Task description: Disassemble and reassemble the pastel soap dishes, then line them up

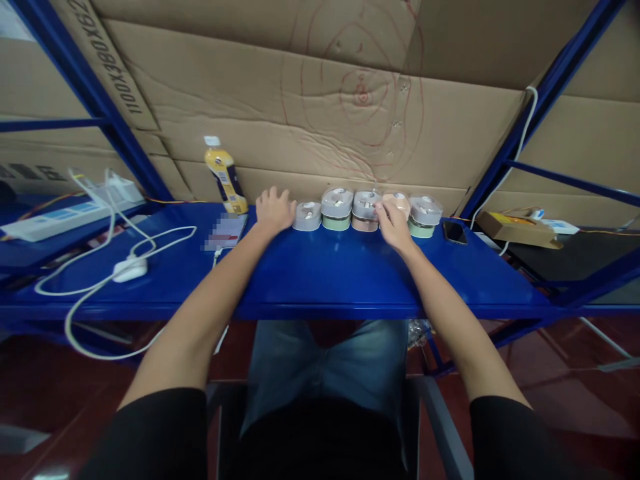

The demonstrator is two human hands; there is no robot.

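A row of small clear-lidded cases stands along the back of the blue shelf. My left hand [274, 209] lies palm down, fingers apart, just left of a single grey case [307, 217] at the row's left end. Right of that case come a stack with a green base [336, 223] and a stack with a brownish base [365, 224]. My right hand [394, 225] is at the front of a peach-topped case [399, 202], its fingers extended beside the brownish stack and partly hiding the peach one. Another green-based stack [423, 229] ends the row. Small pale items show through several lids.
A yellow bottle [226, 177] stands at the back left, behind a flat, partly blurred item [231, 230]. White cables with an adapter [131, 268] and a power strip [75, 215] lie left. A phone [454, 232] and cardboard box [520, 230] are right. Cardboard [225, 100] walls the back.
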